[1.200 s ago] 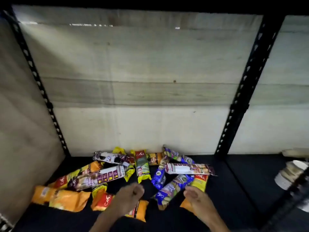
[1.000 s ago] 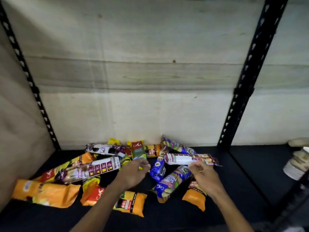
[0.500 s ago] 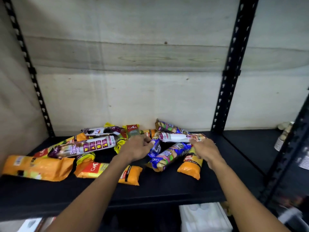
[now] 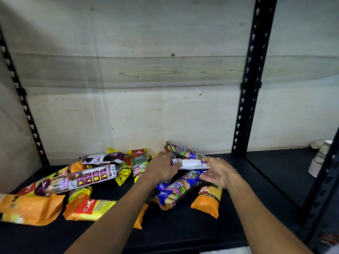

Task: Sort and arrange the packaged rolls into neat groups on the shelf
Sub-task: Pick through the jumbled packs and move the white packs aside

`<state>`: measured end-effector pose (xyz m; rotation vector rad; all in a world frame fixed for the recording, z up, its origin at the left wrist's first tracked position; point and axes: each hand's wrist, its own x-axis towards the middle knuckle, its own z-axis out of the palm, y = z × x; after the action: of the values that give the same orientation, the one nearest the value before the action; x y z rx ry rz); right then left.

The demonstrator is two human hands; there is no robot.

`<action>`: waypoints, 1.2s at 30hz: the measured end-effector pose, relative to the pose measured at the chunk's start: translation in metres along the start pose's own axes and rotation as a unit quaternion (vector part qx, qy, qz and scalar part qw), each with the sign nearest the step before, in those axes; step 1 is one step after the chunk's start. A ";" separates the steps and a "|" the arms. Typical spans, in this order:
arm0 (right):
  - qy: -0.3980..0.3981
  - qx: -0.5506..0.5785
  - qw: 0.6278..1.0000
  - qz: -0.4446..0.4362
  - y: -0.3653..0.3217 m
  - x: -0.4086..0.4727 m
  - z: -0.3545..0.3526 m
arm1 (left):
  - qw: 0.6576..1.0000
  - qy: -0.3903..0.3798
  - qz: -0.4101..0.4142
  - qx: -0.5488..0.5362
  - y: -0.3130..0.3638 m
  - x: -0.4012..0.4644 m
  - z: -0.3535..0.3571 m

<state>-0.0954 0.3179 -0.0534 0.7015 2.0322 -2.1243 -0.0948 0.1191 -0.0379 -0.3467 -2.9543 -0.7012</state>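
Seemingly both hands (image 4: 190,171) gripping white roll (image 4: 192,164), shelf (image 4: 183,230) cluttered

shelf (image 4: 183,231): black
uprights (image 4: 251,85): black, with rows of pale slots
wall (image 4: 128,70): pale grey, faint horizontal bands
white roll (image 4: 190,163): white, purple at the ends
drawstring-bag roll (image 4: 77,180): dark purple and white, yellow icons
blue roll (image 4: 176,191): blue, with green and purple patches
orange packs (image 4: 29,208): orange and yellow, some with red panels
green pack (image 4: 138,162): green, red top panel, yellow edges
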 end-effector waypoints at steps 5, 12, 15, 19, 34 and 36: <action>0.045 -0.024 0.999 0.014 -0.001 0.034 0.004 | 1.000 -0.014 -0.006 0.012 -0.005 0.039 0.012; 0.124 -0.068 0.990 0.011 -0.006 0.056 0.012 | 0.999 -0.043 0.029 0.011 -0.014 0.049 0.018; 0.126 -0.042 0.991 0.024 -0.009 0.057 0.015 | 0.999 -0.030 0.024 -0.023 -0.015 0.046 0.024; 0.134 -0.023 0.991 0.005 -0.011 0.056 0.016 | 0.999 0.007 0.024 -0.027 -0.012 0.038 0.031; 0.142 0.055 0.985 -0.086 -0.026 0.025 -0.033 | 0.996 0.039 0.029 -0.069 -0.006 0.009 0.041; 0.149 0.038 0.985 -0.078 -0.026 0.024 -0.047 | 0.997 0.034 0.032 -0.067 -0.004 0.007 0.043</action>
<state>-0.1155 0.3710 -0.0392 0.9530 2.2294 -2.3138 -0.1040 0.1363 -0.0774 -0.4172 -2.8249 -0.8873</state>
